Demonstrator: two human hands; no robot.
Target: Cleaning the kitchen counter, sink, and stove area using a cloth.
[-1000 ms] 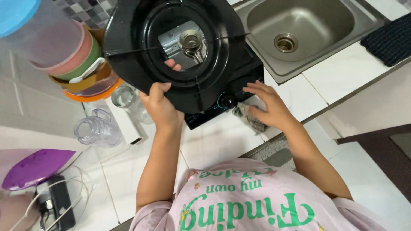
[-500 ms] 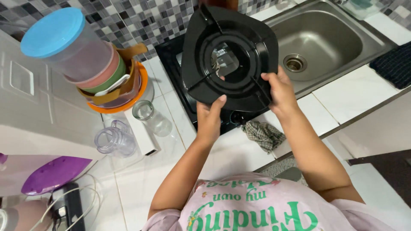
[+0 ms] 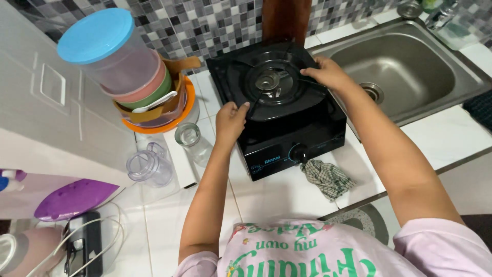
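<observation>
A black single-burner gas stove [image 3: 292,128] stands on the white tiled counter beside the sink. Its round black top plate with the pan support [image 3: 271,84] lies flat on the stove body, the burner head at its middle. My left hand [image 3: 230,120] grips the plate's near left edge. My right hand [image 3: 328,72] holds the plate's far right edge. A control knob [image 3: 299,152] sits on the stove's front face.
A steel sink [image 3: 405,72] lies right of the stove. A checked rag [image 3: 328,177] lies on the counter before the stove. A stack of bowls with a blue-lidded container [image 3: 118,56], a glass [image 3: 188,137] and a clear jug [image 3: 148,166] stand left.
The top plate, held tilted up above the stove a second ago, has come down flat onto the stove body. Both hands have stayed on its edges.
</observation>
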